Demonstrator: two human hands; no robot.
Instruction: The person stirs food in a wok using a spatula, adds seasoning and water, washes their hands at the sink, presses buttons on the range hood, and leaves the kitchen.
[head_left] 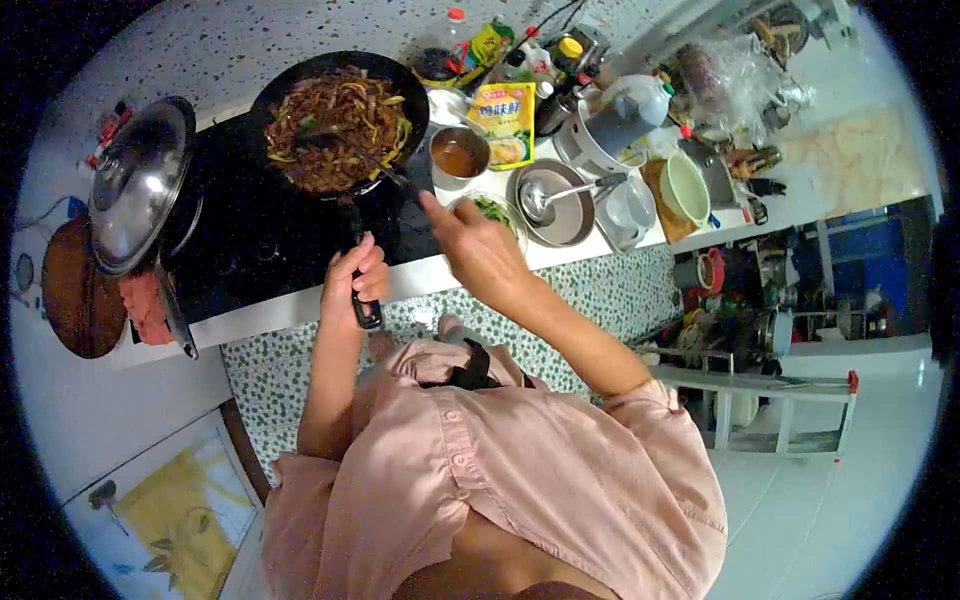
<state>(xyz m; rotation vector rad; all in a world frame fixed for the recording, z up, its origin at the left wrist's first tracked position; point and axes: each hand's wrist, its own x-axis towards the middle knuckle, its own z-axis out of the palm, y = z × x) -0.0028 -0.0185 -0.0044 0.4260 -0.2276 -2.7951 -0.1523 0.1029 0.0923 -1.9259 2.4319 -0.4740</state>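
Note:
My left hand (354, 274) is wrapped round the black handle of a wok (405, 85) that sits on the dark cooktop. Sliced dark meat with yellow-green strips (335, 120) fills the wok. My right hand (482, 245) is closed on the dark handle of a spatula (402, 183), whose blade lies among the food, partly hidden. Close to the right hand are a small pot of brown liquid (460, 155) and a bowl of chopped greens (492, 208), which the hand partly covers.
A ladle (545, 200) rests in a round pan (568, 228). Behind stand a yellow seasoning packet (505, 120) and several bottles (568, 60). Farther right is a pale green bowl (685, 190). A lidded pan (145, 190) stands left on the cooktop (240, 250); a stepladder (780, 395) is at right.

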